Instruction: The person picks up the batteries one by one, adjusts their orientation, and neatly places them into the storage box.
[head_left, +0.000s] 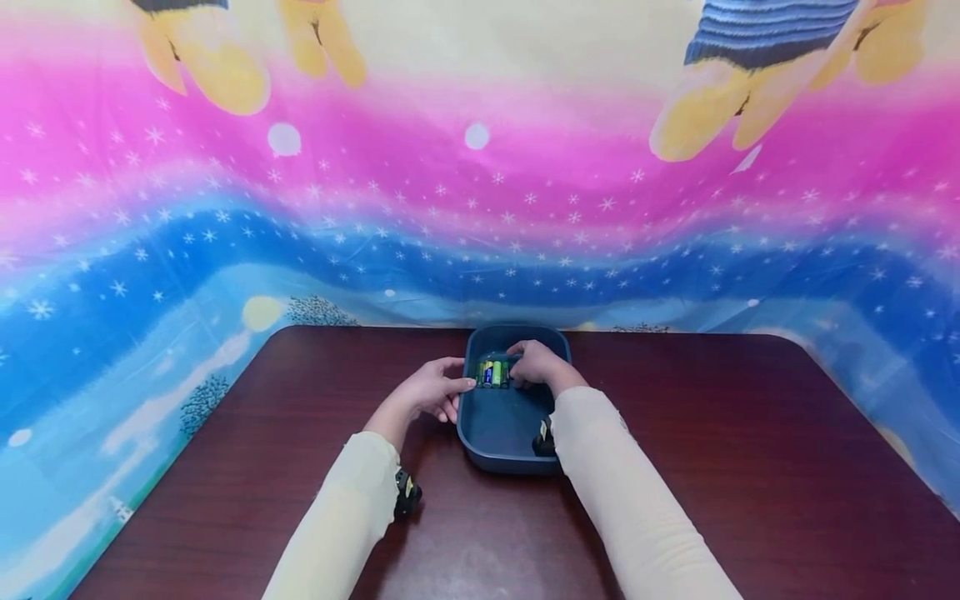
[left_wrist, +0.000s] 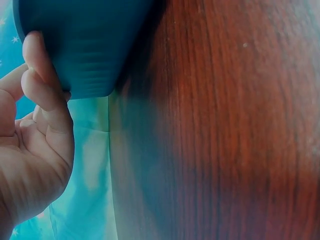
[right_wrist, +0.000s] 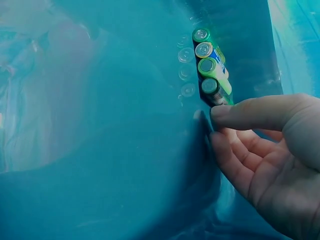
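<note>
1. Dark wooden table stands against a pink and blue starry cloth.
2. Left hand rests against the outer left wall of the tray, fingers loosely bent and touching the rim; in the left wrist view its fingertips press the tray's outside.
3. Right hand reaches into the tray, thumb and fingers touching the end of the batteries; whether it actually pinches one cannot be told.
4. Four batteries lie side by side on the tray floor, green and blue, touching one another.
5. Tray sits at the table's far edge, midway across.
6. Cream sleeves cover both forearms.
</note>
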